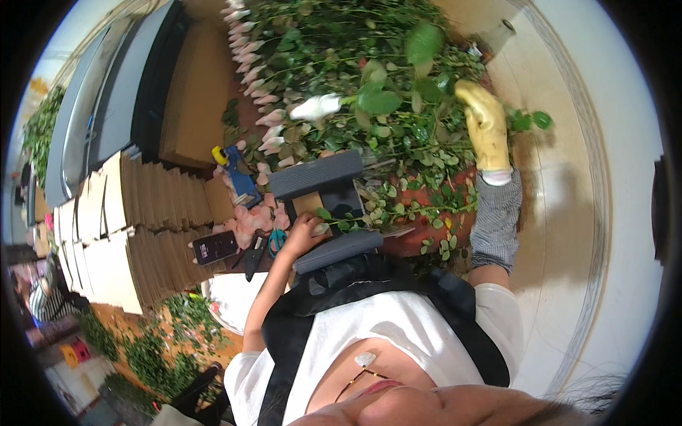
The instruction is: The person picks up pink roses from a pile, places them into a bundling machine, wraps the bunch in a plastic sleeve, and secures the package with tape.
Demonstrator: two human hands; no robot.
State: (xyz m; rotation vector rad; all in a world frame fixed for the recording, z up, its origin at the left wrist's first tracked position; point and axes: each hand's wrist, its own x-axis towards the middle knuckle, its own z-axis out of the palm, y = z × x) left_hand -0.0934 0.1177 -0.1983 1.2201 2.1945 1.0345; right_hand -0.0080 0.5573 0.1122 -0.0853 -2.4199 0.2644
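- The right hand (pixel 485 124) wears a yellow glove; its fingers are closed around a leafy rose stem (pixel 398 99).
- The white rose bud (pixel 316 107) sticks out left of those fingers.
- The bare left hand (pixel 304 233) presses fingers together on green stems (pixel 369 216) by the grey block (pixel 317 174).

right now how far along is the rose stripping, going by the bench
Done, it seems: a row of pink roses lies lined up along the bench edge, and loose pink petals lie by the scissors. In hand: the yellow-gloved right hand lifts a leafy stem with a white rose, while the bare left hand rests at the grey stripping tool. Left: a big heap of leafy stems looks unworked.
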